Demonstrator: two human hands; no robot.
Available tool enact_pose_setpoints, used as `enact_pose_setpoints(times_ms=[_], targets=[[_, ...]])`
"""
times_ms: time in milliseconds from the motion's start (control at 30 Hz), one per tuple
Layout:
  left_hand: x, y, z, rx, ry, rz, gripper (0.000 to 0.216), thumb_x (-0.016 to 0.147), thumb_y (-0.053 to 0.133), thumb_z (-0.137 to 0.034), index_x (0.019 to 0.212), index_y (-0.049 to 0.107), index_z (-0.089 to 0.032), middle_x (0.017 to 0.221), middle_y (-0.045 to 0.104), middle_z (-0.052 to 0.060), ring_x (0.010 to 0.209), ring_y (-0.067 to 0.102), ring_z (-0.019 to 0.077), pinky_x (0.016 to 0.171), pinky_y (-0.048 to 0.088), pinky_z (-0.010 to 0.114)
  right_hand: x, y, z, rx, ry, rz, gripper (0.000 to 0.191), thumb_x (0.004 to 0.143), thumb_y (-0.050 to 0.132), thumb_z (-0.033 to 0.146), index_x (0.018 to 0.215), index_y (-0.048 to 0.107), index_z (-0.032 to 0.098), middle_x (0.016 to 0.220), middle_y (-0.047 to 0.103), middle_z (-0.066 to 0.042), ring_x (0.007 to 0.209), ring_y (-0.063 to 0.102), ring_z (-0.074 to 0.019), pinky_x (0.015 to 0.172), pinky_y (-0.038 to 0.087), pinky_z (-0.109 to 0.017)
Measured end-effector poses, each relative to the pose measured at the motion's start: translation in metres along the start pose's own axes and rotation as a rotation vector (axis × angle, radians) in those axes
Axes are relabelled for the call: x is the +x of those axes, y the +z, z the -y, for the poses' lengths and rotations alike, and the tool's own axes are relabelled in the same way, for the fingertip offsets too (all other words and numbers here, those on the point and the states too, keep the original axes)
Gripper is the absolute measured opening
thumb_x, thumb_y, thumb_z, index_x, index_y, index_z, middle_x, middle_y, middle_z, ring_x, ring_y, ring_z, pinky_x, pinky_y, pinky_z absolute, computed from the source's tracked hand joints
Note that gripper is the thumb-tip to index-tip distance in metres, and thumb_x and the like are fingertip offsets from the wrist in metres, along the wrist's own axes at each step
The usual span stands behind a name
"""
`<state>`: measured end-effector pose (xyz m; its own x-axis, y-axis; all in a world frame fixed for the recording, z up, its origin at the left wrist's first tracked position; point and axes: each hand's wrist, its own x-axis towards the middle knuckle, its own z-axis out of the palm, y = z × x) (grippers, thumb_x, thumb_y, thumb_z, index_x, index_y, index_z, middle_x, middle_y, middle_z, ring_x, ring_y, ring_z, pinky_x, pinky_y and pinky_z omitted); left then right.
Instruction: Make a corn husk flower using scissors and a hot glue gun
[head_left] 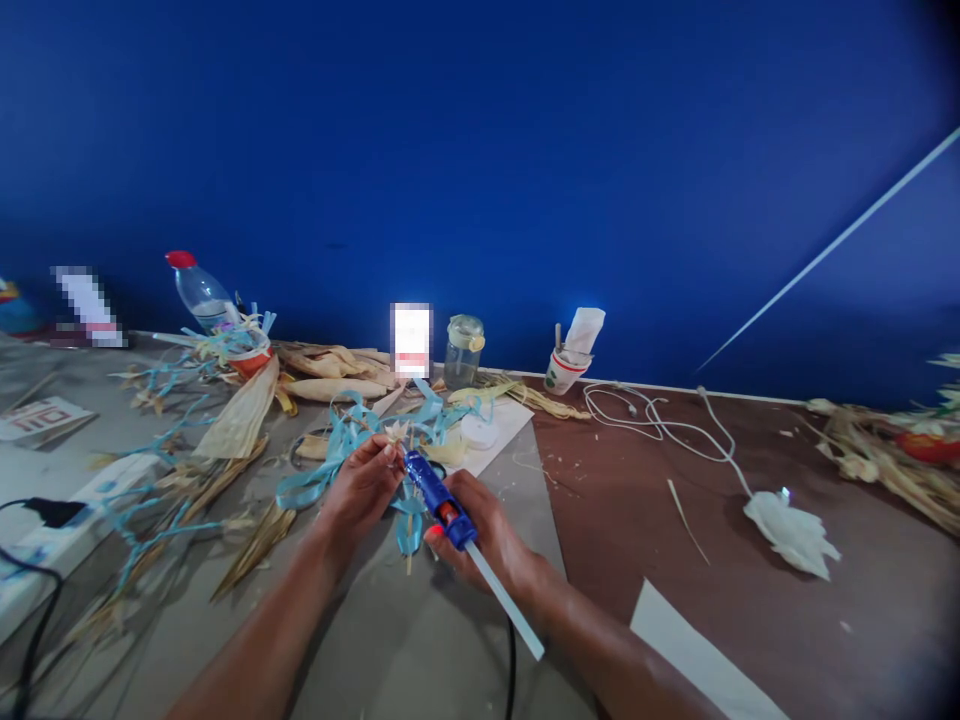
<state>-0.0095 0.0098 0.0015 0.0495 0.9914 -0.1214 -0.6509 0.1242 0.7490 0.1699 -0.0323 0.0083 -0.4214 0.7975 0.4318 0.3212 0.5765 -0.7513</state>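
My right hand [487, 535] grips a blue hot glue gun [436, 497] with a white glue stick jutting out of its back end and a black cord running down from it. The gun's nozzle points at a small piece of dried corn husk [396, 433] pinched in the fingers of my left hand [364, 485]. A light blue ribbon [337, 450] curls on the table around and under both hands. A blue-dyed husk piece [409, 530] lies just below the gun.
Dried corn husks [330, 375] and blue-dyed strips lie across the grey table [420, 640] at left. A plastic bottle [201, 292], a glass jar [463, 352] and a paper cup [564, 368] stand by the blue wall. A white cable [660, 420] and a white leaf-like piece [793, 532] lie at right. A power strip [52, 530] lies at far left.
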Motion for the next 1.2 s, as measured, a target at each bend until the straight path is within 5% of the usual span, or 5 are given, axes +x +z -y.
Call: enact_pose_setpoints(times_ms=[1200], targets=[[-0.004,0.007,-0.005,0.002,-0.045,-0.043,0.016,0.064,0.078,-0.010,0.068,0.063,-0.015,0.061,0.064,-0.001,0.056,0.059,0.0110,0.055,0.047,0.019,-0.003,0.009,-0.010,-0.179,-0.050,-0.078,0.018,0.083,0.052,0.037,0.075,0.044,0.023,0.072,0.055,-0.002,0.066,0.052,-0.0183,0.065,0.041,-0.032]])
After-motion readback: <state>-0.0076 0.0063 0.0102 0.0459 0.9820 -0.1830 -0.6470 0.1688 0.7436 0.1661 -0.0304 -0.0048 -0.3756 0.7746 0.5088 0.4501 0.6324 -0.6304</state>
